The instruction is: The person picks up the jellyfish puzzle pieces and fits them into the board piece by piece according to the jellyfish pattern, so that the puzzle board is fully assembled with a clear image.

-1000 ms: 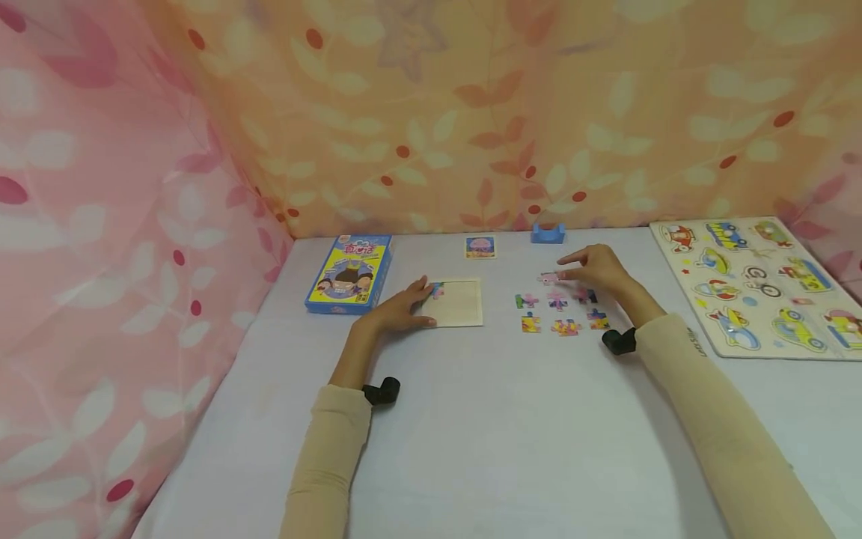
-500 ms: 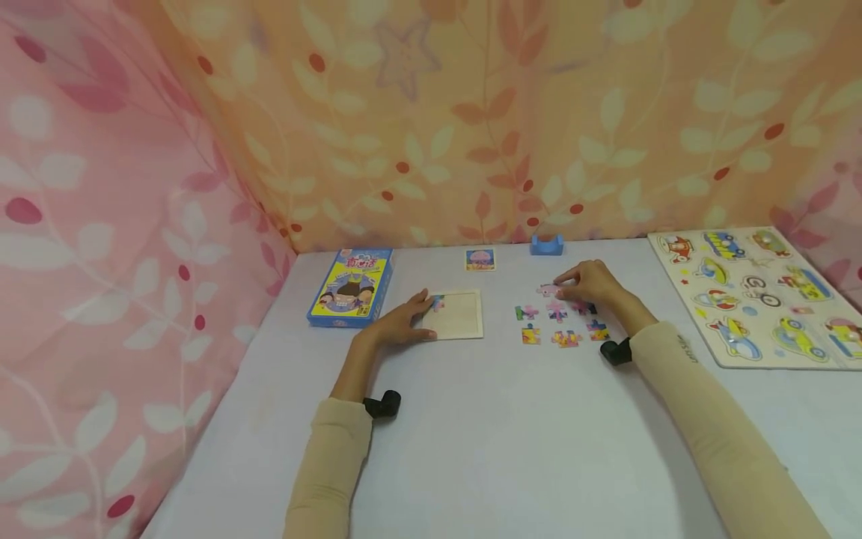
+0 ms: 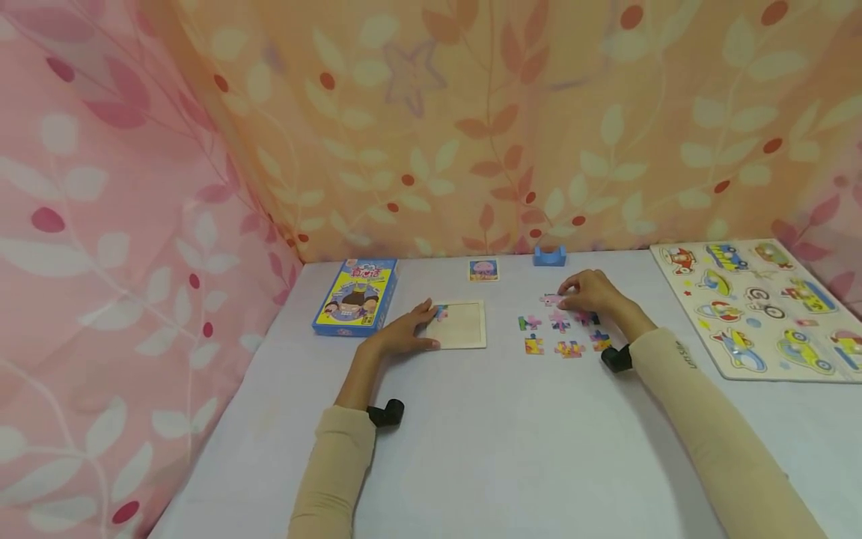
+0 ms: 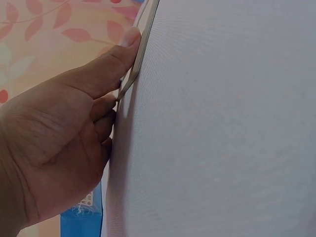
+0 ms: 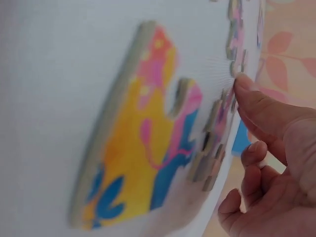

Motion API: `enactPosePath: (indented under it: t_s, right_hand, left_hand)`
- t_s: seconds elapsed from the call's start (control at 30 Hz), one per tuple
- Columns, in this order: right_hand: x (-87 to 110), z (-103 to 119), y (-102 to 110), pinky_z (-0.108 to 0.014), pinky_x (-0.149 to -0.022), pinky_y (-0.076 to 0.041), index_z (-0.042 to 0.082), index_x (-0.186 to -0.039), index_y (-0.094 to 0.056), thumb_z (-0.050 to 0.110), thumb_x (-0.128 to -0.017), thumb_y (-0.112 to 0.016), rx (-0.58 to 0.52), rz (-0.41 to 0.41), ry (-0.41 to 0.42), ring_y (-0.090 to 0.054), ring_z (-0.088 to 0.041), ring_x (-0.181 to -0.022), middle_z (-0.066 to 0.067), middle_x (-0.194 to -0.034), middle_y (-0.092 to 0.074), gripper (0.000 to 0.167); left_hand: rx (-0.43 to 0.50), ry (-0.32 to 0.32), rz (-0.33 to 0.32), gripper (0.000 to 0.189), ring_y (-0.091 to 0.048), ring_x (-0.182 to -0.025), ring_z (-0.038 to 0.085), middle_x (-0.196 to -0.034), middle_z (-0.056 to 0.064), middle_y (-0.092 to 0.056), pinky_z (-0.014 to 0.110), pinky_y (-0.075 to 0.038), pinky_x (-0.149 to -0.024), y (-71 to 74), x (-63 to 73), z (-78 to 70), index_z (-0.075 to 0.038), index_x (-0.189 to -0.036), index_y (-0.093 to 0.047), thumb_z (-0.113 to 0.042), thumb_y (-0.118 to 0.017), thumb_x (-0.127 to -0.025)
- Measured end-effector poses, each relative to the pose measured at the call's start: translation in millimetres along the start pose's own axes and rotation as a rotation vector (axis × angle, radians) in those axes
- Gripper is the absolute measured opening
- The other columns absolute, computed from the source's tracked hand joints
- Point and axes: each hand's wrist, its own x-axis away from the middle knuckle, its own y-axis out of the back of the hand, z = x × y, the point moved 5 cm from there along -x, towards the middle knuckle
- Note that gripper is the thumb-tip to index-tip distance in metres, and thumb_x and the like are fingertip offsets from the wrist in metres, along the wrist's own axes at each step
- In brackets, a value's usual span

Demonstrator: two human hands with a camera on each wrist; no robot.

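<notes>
My left hand [image 3: 404, 332] grips the left side of a small wooden puzzle tray [image 3: 465, 346]; in the left wrist view the thumb [image 4: 126, 42] lies on the frame with the other fingers curled beside it. One colourful puzzle piece [image 3: 441, 314] sits in the tray's far left corner. My right hand [image 3: 595, 294] pinches a pink puzzle piece [image 3: 549, 299] between thumb and finger, at or just above the table. Several loose puzzle pieces [image 3: 570, 349] lie nearer in two rows. A yellow piece [image 5: 133, 153] looms large in the right wrist view.
A blue and yellow card box [image 3: 357, 298] stands left of the tray. At the back are a small picture card [image 3: 483, 270] and a blue holder [image 3: 549, 257]. A large board of vehicle pictures [image 3: 761, 322] lies far right. Patterned curtains border the table.
The right thumb and fingers have closed in on the pink puzzle piece from its right side. The left hand keeps its place on the tray. The head view has tilted slightly up.
</notes>
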Motion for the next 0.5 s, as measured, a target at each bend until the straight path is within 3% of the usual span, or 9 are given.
enactPosePath:
  t_s: [0.2,0.5]
  right_hand:
    - [-3.5,18.1,-5.2,-0.031,-0.064,-0.033,0.002,-0.103,-0.068,0.024,-0.078,-0.072,-0.015,0.041,0.027,-0.042,-0.023,-0.075,-0.009,-0.078,-0.052,0.033]
    - [-27.7,80.2,-32.1,-0.023,-0.050,-0.024,0.002,-0.101,-0.069,0.023,-0.077,-0.073,-0.144,0.055,0.134,-0.031,-0.013,-0.056,0.002,-0.058,-0.033,0.032]
  left_hand:
    - [0.001,0.013,0.005,0.082,-0.006,-0.144,0.022,-0.157,-0.002,-0.004,0.042,-0.015,-0.116,-4.9,2.7,4.7,-0.017,-0.147,-0.020,-0.041,-0.065,-0.082]
    - [0.000,-0.005,-0.008,0.082,-0.005,-0.144,0.022,-0.156,0.000,-0.005,0.041,-0.014,-0.116,-0.3,-0.9,2.8,-0.016,-0.147,-0.021,-0.039,-0.066,-0.082]
